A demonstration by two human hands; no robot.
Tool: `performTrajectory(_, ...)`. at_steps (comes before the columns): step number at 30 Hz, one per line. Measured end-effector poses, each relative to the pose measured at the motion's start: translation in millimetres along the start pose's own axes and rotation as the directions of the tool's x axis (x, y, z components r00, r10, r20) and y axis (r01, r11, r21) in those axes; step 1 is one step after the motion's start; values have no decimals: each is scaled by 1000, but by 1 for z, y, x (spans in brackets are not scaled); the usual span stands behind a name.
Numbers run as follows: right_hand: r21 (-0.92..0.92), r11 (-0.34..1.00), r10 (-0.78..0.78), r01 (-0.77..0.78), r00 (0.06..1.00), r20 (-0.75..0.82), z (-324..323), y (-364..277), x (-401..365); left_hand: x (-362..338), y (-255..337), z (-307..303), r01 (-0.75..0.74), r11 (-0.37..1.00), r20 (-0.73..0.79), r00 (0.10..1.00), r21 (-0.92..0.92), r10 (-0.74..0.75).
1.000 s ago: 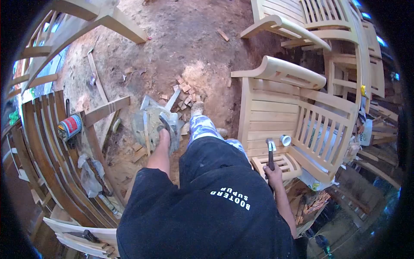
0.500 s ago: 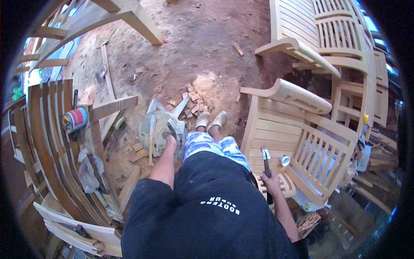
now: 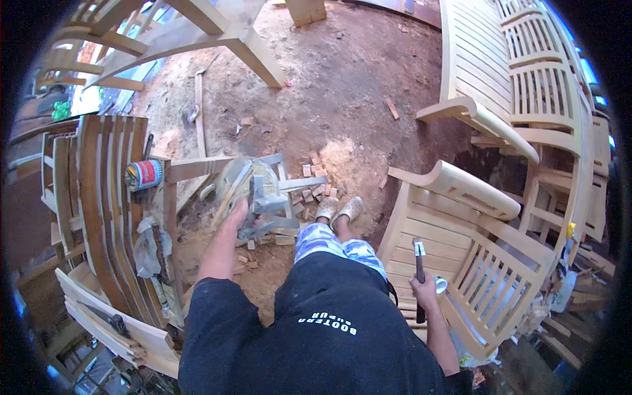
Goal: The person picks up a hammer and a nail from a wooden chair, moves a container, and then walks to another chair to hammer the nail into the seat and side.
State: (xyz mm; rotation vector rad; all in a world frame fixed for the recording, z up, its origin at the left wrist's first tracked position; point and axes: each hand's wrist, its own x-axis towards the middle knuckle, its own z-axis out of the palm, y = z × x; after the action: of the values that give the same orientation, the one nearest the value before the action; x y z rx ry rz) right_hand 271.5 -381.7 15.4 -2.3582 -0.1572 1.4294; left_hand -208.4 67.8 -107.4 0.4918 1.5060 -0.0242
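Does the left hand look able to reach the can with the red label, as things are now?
Probably yes, once free. The left hand grips a grey metal object; the can lies on its side close by at the slatted frame, uncovered, with only a wooden bar beside it.

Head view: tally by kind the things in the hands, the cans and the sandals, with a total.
Dark-handled metal hammer, right hand: 1
Grey metal frame, left hand: 1
Red-labelled tin can: 1
Pale sandals: 2
Total: 5
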Motion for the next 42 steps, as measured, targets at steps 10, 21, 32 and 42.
performTrajectory(10,75,997,-20,23,999,-40,-6,-12,35,-52,154,-6,-164,884,29,985,437,169)
performTrajectory(21,104,993,76,-63,989,-125,37,-117,11,5,331,-35,-226,762,26,964,607,265)
performTrajectory(32,13,989,145,-144,985,-93,119,-200,-16,139,430,-164,-200,216,108,921,956,374)
performTrajectory(42,-279,944,137,-178,978,-160,130,-255,-46,235,355,-262,-205,-348,273,948,915,161)
